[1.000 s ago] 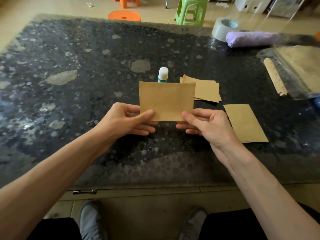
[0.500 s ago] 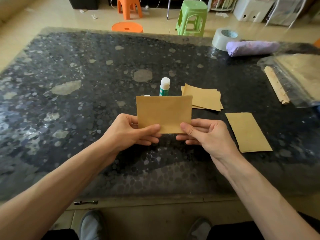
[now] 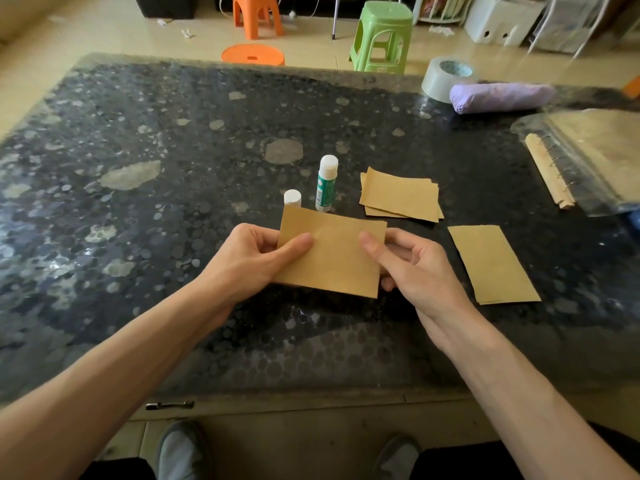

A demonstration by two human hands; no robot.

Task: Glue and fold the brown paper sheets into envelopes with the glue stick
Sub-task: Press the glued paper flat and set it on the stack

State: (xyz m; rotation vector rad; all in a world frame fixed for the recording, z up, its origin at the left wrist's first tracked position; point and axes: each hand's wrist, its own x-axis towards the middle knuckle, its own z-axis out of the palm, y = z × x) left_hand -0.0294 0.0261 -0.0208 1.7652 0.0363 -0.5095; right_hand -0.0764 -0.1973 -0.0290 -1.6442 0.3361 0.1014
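Note:
I hold a folded brown paper sheet just above the dark table, tilted toward me. My left hand pinches its left edge, thumb on top. My right hand pinches its right edge the same way. Behind the sheet stands a green and white glue stick upright, and its white cap stands beside it to the left. A small stack of brown sheets lies to the right of the glue stick. One folded brown piece lies flat to the right of my right hand.
At the far right lie a tape roll, a purple folded umbrella and a plastic-wrapped bundle with a wooden strip. Orange and green stools stand on the floor beyond the speckled table.
Both hands have lowered the held sheet and tipped it flatter toward the table. The glue stick's cap, hidden behind the sheet before, now shows.

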